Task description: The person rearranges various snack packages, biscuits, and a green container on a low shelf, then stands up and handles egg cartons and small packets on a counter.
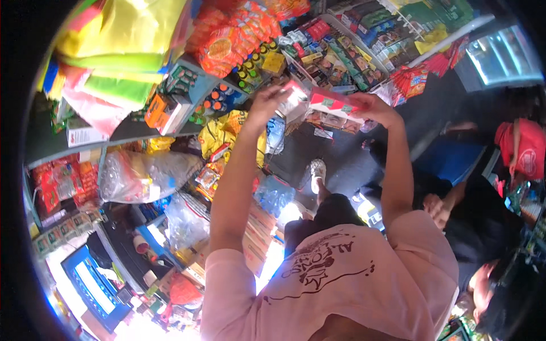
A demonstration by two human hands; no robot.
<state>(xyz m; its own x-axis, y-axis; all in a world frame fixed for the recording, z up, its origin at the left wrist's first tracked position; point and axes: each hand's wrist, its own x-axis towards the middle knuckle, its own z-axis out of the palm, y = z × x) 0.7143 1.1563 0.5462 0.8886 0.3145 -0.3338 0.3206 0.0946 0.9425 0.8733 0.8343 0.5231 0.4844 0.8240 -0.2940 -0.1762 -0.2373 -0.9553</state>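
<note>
Both my arms reach out over a shop counter. My left hand [269, 102] grips a small red-and-white box [294, 94] by its edge; glare washes out part of its surface. A longer red-and-white carton [330, 102] is in my right hand [375, 110], with the fingers around its right end. The two boxes are close together, and I cannot tell whether they touch. Just beyond them stands a display tray [313, 76] with many small packs [337, 59] that look like cigarette packs. Below the carton, more picture-printed packs [332, 121] show.
Orange snack packets [239, 38] hang at the upper left, near yellow and green plastic bags [123, 38]. Bottles with orange caps [217, 100] stand on a shelf. At left is a monitor [91, 285]. People sit at right, one in a red shirt [527, 147]; a lit cooler [505, 55] stands behind.
</note>
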